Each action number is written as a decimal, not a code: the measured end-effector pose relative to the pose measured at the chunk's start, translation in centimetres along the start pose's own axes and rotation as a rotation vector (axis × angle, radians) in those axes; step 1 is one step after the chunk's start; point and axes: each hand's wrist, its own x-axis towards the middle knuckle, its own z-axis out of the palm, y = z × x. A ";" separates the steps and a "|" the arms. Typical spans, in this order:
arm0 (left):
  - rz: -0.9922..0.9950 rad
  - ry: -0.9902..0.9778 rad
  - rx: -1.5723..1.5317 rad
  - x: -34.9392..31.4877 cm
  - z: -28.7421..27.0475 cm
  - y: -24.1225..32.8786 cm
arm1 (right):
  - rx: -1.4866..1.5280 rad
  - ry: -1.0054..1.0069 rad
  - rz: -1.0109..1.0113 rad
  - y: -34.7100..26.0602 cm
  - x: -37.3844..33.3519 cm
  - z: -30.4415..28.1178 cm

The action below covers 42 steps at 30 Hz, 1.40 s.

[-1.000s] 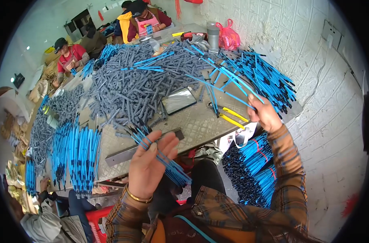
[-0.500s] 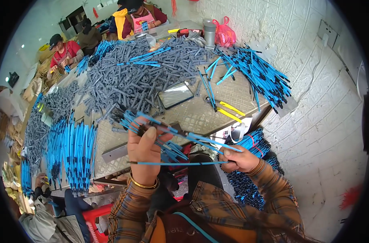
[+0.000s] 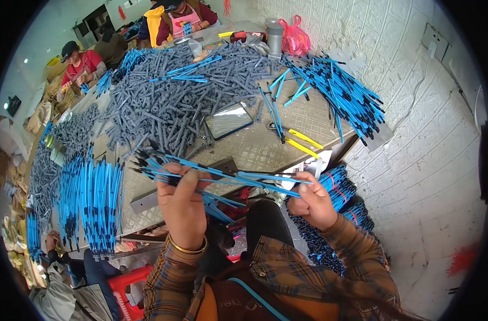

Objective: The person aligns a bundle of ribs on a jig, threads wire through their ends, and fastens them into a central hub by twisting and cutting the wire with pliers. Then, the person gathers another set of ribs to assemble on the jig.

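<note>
Presently left hand (image 3: 182,206) grips a bundle of thin blue black-tipped plastic rods (image 3: 163,168) over the metal table's near edge (image 3: 147,199); right hand (image 3: 312,200) pinches one rod's end, just past that edge.

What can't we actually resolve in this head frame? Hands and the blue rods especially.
- Left hand: seen from the back; its grip on the bundle of blue rods is hidden.
- Rod count in the bundle: rods overlap, too thin to count.
- Right hand: fingertips hidden, so its hold on the single blue rod is unclear.
- Yellow-handled tool: its tip is too small to identify.
- Table near edge: covered by the arms.
</note>
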 end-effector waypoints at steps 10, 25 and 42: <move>-0.366 -0.089 -0.341 -2.4 1.7 3.1 | -1.817 0.406 -0.360 -4.1 16.6 -7.0; -0.302 -0.108 -0.125 2.1 0.6 -1.2 | -0.845 -0.050 -0.049 -4.8 4.1 -1.7; -0.053 -0.042 -0.048 1.9 2.6 -2.7 | -1.415 -0.357 -0.393 -2.9 2.9 1.0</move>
